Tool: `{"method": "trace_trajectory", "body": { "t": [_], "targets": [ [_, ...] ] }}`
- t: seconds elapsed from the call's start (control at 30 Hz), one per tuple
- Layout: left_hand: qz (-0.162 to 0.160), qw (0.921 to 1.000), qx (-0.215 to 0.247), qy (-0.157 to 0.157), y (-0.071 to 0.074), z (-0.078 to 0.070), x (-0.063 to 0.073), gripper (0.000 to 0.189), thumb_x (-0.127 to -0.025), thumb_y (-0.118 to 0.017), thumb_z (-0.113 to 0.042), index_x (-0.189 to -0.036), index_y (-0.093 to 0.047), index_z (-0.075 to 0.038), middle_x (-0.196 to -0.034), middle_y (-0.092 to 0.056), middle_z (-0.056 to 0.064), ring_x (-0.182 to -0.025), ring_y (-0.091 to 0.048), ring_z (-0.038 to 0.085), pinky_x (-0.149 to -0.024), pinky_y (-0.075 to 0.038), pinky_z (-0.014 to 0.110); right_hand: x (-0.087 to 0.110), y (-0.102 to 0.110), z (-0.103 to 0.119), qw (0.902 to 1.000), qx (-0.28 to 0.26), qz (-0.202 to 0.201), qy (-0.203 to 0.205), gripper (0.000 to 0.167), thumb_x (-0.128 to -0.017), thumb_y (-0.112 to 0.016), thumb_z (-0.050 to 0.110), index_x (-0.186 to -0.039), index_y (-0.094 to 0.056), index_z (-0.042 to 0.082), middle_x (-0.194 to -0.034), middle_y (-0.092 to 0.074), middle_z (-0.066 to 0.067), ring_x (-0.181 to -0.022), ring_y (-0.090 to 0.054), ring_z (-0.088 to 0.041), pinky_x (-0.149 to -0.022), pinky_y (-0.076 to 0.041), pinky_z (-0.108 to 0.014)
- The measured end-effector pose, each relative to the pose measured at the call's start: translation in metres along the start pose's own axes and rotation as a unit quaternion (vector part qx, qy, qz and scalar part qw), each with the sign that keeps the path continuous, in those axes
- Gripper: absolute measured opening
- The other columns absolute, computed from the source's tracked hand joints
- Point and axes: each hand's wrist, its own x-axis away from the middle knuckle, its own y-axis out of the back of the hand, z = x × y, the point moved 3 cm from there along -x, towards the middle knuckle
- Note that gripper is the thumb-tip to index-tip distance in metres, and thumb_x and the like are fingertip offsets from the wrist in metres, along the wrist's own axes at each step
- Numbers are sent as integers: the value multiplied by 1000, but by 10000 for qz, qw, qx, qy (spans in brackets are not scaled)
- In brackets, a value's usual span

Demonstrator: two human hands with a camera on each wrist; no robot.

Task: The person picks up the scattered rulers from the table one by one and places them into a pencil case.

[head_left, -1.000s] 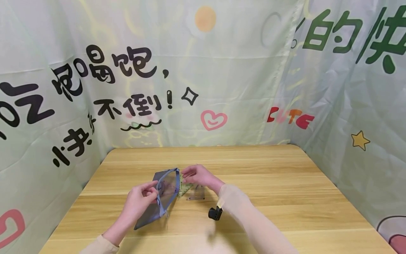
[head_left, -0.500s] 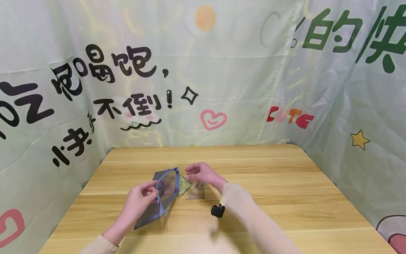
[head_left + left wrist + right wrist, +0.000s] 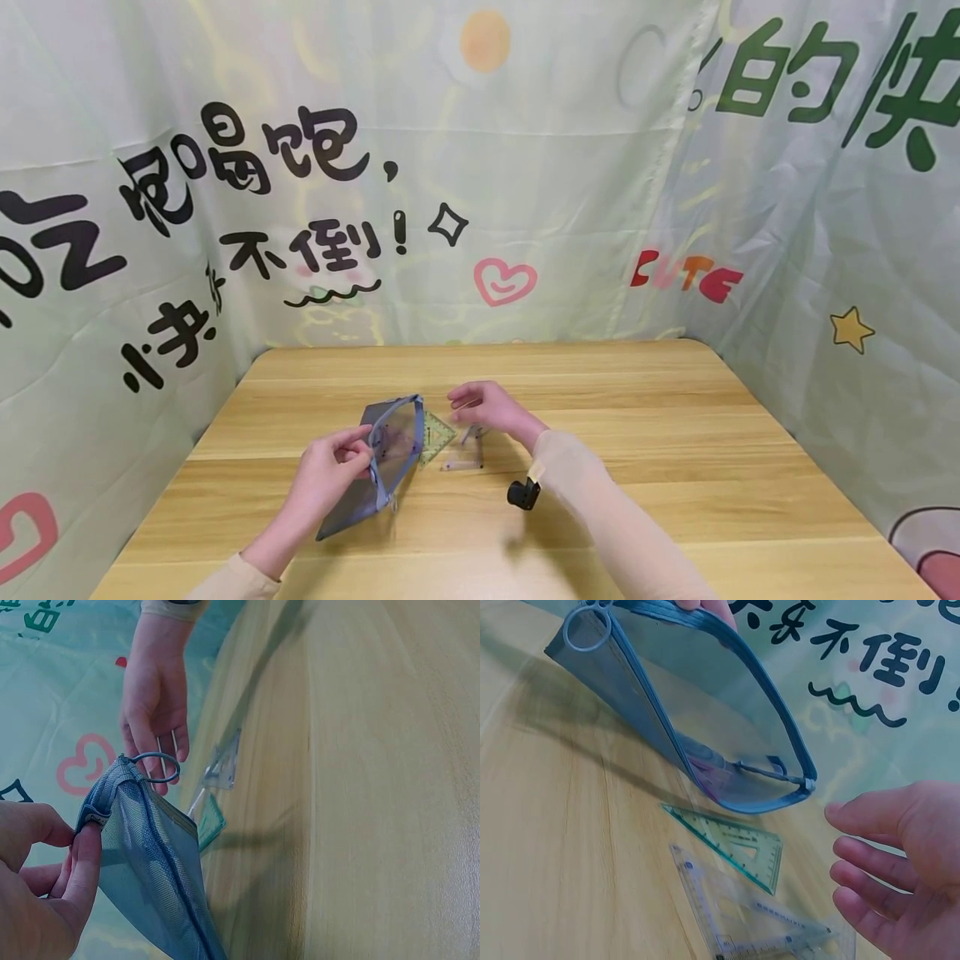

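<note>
Right hand [image 3: 491,406] moves off from the pouch [image 3: 348,508] toward two o'clock

Since the earliest frame, the right hand has drawn away from the pouch's mouth, baring more of the green set square [image 3: 437,437]. The left hand [image 3: 333,467] and the pouch have hardly shifted.

The right grip is spread, its fingers loosely bent around nothing. The left grip, at the pouch's nine o'clock, pinches the rim between thumb and fingers, and the mouth gapes toward three o'clock.

The green set square lies on the tabletop [image 3: 637,400] between two and three o'clock from the pouch, right by the mouth; whether they touch I cannot tell. A clear set square [image 3: 746,919] lies farther out, at three o'clock. Something purplish shows within the pouch, too blurred to name.

For the work in hand, I judge that both set squares are loose and outside, with the pouch ready at its opening.
</note>
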Motion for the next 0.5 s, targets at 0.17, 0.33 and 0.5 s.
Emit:
{"method": "trace_trajectory", "body": {
  "t": [0.17, 0.33, 0.5],
  "targets": [
    [10, 10000, -4, -4, 0, 0, 0, 43, -83, -61, 7, -126, -61, 10, -84, -67, 11, -68, -63, 5, -63, -60, 19, 0, 3, -3, 9998, 125, -82, 112, 39, -87, -70, 6, -124, -62, -5, -121, -65, -27, -104, -66, -27, -87, -57, -26],
    [22, 10000, -31, -13, 0, 0, 0, 43, -83, -61, 7, -126, -61, 10, -85, -67, 11, -68, -63, 5, -63, -60, 18, 0, 4, -6, 9997, 115, -68, 210, 41, -88, -69, 5, -125, -60, -8, -121, -65, -28, -103, -66, -25, -84, -55, -21],
    [32, 10000, -37, -14, 0, -1, 0, 43, -83, -61, 7, -126, -61, 10, -85, -67, 11, -68, -64, 5, -63, -60, 18, 2, 6, -9, 9996, 89, -28, 255, 41, -89, -68, 5, -127, -59, -7, -121, -64, -28, -103, -64, -23, -89, -55, -26]
  ]
}}
